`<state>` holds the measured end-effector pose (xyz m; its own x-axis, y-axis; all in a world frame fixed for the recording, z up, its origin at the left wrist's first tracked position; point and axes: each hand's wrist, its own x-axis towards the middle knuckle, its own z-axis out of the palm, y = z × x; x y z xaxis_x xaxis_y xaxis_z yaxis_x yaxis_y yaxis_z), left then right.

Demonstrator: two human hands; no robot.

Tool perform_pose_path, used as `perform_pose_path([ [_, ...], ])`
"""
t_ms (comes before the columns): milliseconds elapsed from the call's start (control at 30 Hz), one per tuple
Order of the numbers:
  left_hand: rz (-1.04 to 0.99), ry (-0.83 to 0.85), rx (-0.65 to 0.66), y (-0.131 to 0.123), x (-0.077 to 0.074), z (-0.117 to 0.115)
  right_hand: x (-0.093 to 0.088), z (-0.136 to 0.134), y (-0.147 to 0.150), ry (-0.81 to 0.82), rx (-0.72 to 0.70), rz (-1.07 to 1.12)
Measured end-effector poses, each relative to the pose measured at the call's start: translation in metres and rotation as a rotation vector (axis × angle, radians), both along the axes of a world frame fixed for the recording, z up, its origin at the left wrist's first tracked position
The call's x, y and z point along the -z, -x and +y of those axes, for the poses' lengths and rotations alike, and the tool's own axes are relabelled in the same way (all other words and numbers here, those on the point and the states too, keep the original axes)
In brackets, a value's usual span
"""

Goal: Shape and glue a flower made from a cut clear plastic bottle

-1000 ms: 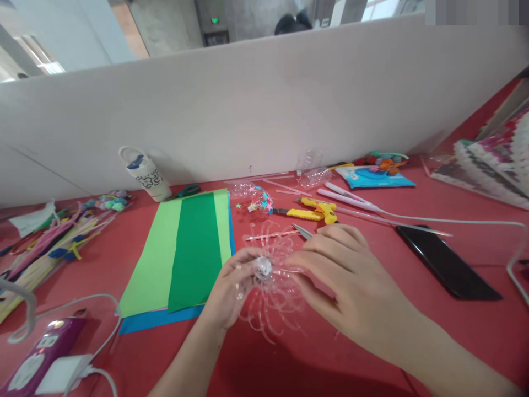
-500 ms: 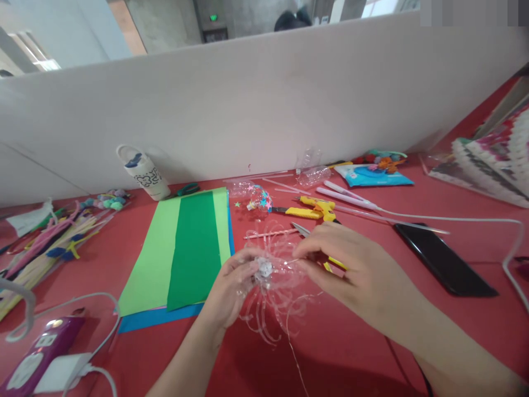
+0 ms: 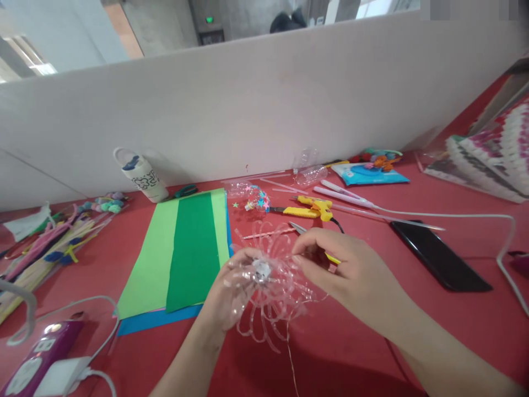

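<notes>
A clear plastic flower (image 3: pixel 268 286), cut from a bottle into curled strips, sits low in the middle of the head view. My left hand (image 3: pixel 229 292) grips it from the left, fingers closed around its centre by a small white blob. My right hand (image 3: pixel 351 270) pinches one of its strips or a thin thread at the right side, fingers pressed together. A fine strand hangs down from the flower towards the red table (image 3: pixel 351 353).
Green and blue paper sheets (image 3: pixel 185 248) lie to the left. Behind the hands are a yellow glue gun (image 3: pixel 314 209), small scissors, sticks and a starry bottle piece (image 3: pixel 258 199). A black phone (image 3: pixel 438 255) lies right, a purple power strip (image 3: pixel 33 358) front left, pipe cleaners (image 3: pixel 45 242) far left.
My right hand has drawn back slightly to the right and its fingers have closed into a pinch on the flower's edge. The flower has tilted and a thin strand now hangs below it.
</notes>
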<state>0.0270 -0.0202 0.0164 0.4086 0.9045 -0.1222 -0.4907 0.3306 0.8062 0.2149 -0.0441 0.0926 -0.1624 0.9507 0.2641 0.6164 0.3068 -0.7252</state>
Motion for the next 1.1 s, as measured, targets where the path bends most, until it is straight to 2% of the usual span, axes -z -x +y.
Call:
perform_pose_path([
  [167,0.036,-0.007,-0.039,-0.001,0.000,-0.001,0.001,-0.004,0.003,-0.203,0.032,-0.165],
  [400,0.061,-0.089,-0.149,-0.004,0.001,-0.003,0.005,-0.013,0.006,-0.341,0.073,-0.235],
  [533,0.142,-0.165,-0.182,-0.005,0.002,-0.005,0.006,-0.011,0.005,-0.356,0.059,-0.224],
  [767,0.144,-0.213,-0.093,-0.001,0.005,-0.004,0.002,0.000,0.000,-0.361,-0.065,-0.241],
  [933,0.176,-0.274,-0.089,-0.001,0.009,-0.003,0.002,0.001,0.002,-0.392,-0.013,-0.275],
  [1033,0.249,-0.390,-0.135,-0.001,0.009,-0.003,0.004,0.000,0.005,-0.399,0.033,-0.289],
  [1100,0.297,-0.468,-0.170,-0.001,0.008,-0.003,0.006,-0.001,0.006,-0.380,0.015,-0.300],
])
